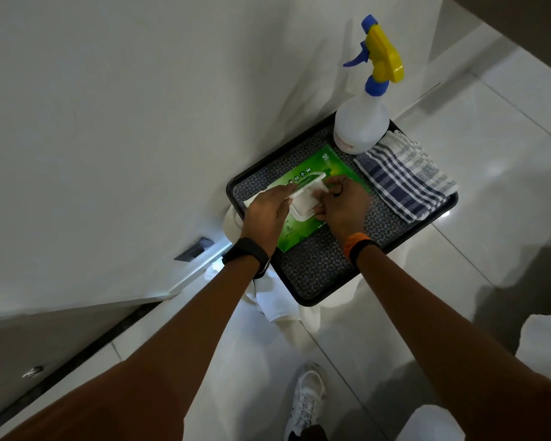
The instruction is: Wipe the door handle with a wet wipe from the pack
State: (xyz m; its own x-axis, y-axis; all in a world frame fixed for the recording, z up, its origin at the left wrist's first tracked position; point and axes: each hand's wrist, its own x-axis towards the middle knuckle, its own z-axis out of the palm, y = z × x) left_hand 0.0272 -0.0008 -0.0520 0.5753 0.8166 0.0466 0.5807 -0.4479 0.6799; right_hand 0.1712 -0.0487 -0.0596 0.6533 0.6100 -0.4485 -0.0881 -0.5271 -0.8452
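While both hands [303, 205] work its lid, the green pack [323, 173] reads "40".

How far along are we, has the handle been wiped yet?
Can't tell. Done: the wipe pack on the tray has its white lid open. In hand: left hand and right hand are both at the lid. Left: the door handle isn't clearly in view.

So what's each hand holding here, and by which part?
Left hand holds a white wipe by one end. Right hand grips the white flip lid of the green wipe pack at its right edge.
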